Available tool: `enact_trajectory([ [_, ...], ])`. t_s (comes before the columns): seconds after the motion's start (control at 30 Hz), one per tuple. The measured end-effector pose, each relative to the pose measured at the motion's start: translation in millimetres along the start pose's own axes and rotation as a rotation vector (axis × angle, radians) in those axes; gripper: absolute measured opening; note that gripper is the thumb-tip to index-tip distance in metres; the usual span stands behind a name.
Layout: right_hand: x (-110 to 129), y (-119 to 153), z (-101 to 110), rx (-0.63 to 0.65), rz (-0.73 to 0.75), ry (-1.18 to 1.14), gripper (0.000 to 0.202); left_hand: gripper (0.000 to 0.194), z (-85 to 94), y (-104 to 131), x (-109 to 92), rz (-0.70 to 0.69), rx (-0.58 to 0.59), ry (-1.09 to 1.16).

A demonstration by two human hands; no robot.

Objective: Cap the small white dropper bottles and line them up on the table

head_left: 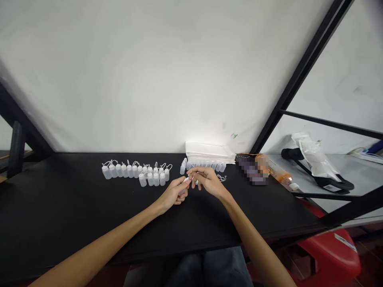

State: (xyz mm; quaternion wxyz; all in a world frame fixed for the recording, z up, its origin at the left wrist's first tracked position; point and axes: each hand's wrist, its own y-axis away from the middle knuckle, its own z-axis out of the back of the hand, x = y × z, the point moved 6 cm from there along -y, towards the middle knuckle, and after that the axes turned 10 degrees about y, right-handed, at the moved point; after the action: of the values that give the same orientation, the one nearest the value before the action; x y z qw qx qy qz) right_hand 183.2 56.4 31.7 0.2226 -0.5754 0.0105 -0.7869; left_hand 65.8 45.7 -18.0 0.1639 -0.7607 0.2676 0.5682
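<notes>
Bottle (181,192) is sitting mostly hidden in the gripping left hand (172,193), between front and back edges of the desk (89,211). Right hand (208,181) is holding bent fingers by its top; cannot tell whether they are pinching.

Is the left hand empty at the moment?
No, the left hand is closed around a small translucent bottle, with the right hand at its top end.
</notes>
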Motion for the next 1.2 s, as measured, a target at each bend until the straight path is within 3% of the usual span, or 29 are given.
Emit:
enact_trajectory([
  [0.37, -2, 0, 5, -0.019, -0.026, 0.111, 0.025, 0.036, -2.0, 3, -5, 0.004, 0.006, -0.034],
  [0.87, -3, 0, -2, 0.064, -0.031, 0.028, 0.03, 0.032, -2.5, 5, -2, -0.014, 0.045, -0.121],
  [1.03, 1, -1, 10, -0.034, 0.012, 0.018, 0.033, 0.036, -4.0, 2, -3, -0.015, 0.053, -0.128],
  [1.2, -13, -1, 42, -0.34, -0.011, 0.086, 0.036, 0.036, -6.3, 5, -6, -0.061, 0.054, -0.175],
])
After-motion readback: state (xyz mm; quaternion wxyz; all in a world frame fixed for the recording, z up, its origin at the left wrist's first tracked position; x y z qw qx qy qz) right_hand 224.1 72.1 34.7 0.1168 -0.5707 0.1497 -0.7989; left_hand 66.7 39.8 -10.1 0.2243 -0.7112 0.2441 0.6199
